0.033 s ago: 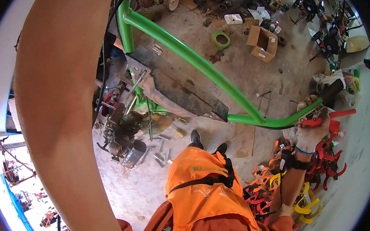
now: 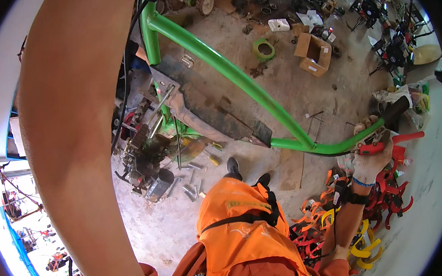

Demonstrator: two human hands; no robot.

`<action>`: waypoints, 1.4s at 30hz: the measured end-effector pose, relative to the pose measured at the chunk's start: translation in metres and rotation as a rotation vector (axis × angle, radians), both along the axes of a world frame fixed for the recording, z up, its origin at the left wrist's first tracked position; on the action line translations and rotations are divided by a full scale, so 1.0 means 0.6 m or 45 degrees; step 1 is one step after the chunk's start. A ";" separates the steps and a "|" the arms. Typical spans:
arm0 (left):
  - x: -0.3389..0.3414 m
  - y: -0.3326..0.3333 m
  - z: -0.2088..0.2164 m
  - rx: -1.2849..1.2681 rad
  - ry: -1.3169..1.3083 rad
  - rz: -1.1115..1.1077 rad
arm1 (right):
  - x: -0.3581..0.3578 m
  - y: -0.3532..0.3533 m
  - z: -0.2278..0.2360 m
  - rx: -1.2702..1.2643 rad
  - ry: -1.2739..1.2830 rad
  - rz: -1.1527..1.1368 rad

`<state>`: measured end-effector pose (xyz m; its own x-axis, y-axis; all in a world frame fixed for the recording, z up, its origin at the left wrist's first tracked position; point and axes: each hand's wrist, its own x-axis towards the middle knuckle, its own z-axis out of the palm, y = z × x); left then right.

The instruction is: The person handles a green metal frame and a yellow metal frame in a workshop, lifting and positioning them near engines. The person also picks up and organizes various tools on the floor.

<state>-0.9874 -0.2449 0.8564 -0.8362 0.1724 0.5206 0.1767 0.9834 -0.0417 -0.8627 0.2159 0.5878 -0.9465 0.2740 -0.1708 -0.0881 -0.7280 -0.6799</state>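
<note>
A green tubular handlebar frame stretches across the view, ending at the right in a black grip. My right hand, in a light work glove, is wrapped round the green tube just short of that grip. A red lever with a red mount sits on the tube at my palm and sticks out past the hand. My left arm rises along the left side and leaves the picture at the top, so the left hand is out of sight. A dark, stained guard panel is joined to the frame's left part.
Orange, red and yellow curved parts lie heaped below my right arm. Bolts and tools are scattered by a greasy machine. Farther off are an open cardboard box, a green ring-shaped part and machines along the wall.
</note>
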 end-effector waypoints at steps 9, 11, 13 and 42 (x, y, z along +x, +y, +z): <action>0.049 0.027 -0.044 -0.129 -0.004 0.211 | -0.003 0.002 0.000 -0.060 -0.015 0.036; 0.056 0.024 -0.059 -0.136 0.008 0.248 | -0.004 0.007 -0.004 0.092 -0.112 -0.093; 0.040 0.015 -0.064 -0.135 0.012 0.249 | -0.004 0.015 -0.010 0.084 -0.095 -0.074; 0.015 -0.008 -0.070 -0.035 0.115 0.229 | -0.038 -0.037 -0.017 0.117 0.058 -0.039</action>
<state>-0.9783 -0.2497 0.8142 -0.8049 0.0395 0.5922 -0.0077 0.9970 -0.0770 -0.8853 0.1935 0.5775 -0.9436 0.3156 -0.1002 -0.1421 -0.6593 -0.7384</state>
